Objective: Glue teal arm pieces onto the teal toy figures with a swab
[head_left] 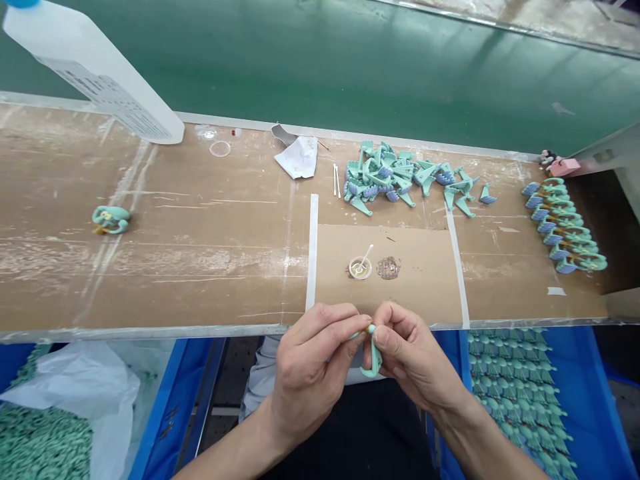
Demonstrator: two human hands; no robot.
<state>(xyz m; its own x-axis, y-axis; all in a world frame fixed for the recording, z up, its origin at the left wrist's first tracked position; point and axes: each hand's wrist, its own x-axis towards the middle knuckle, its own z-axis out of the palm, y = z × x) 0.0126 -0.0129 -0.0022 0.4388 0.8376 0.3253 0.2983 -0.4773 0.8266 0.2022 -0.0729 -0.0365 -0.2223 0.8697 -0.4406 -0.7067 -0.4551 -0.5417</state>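
Observation:
My left hand [310, 363] and my right hand [413, 357] meet just below the front edge of the worktable [150, 267]. Both pinch one small mint-green plastic piece [371, 360], whose curved loop hangs down between the fingers. Just beyond the hands, on a brown card [425, 273], stand a small white cap of glue [360, 268] with a stick in it and a glossy dried blob [389, 268]. Farther back lies a heap of mint-green and purple parts [400, 179].
A row of finished green pieces [565, 227] lies at the right. A single green piece [111, 220] rests at the left. A white bottle [95, 73] lies at the back left, with a crumpled paper [300, 159] mid-table. Blue bins [590, 400] with green parts stand below, and a white bag [75, 393] lower left.

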